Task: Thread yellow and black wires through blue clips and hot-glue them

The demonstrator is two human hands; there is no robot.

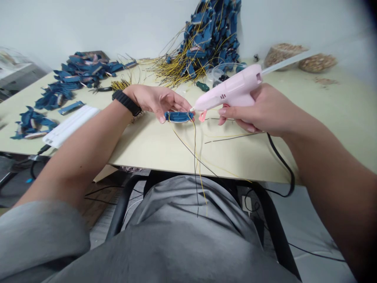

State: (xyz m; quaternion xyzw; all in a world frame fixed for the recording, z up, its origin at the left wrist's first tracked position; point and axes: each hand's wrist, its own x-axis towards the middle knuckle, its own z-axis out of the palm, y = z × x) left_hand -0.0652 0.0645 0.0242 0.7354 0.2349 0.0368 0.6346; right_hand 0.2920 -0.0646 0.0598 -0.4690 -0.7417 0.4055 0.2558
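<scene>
My left hand [165, 101] is closed on a small blue strip-shaped part [178, 116], pinched at its two ends just above the table. Thin yellow and black wires [194, 147] hang from both ends of the part, down over the table's front edge. My right hand [256, 112] is wrapped round the handle of a pink glue gun [229, 89], a finger at its trigger. A long pale glue stick [287, 61] sticks out of the gun's back. The nozzle points left, close to the part's right end; I cannot tell whether it touches.
A tall heap of blue parts with yellow wires [206, 37] stands at the back. More blue parts [79, 70] lie at the left, near pliers [103, 89] and a white box [70, 124]. Two containers of tan pieces [317, 63] stand back right. A black cord [284, 165] hangs below my right hand.
</scene>
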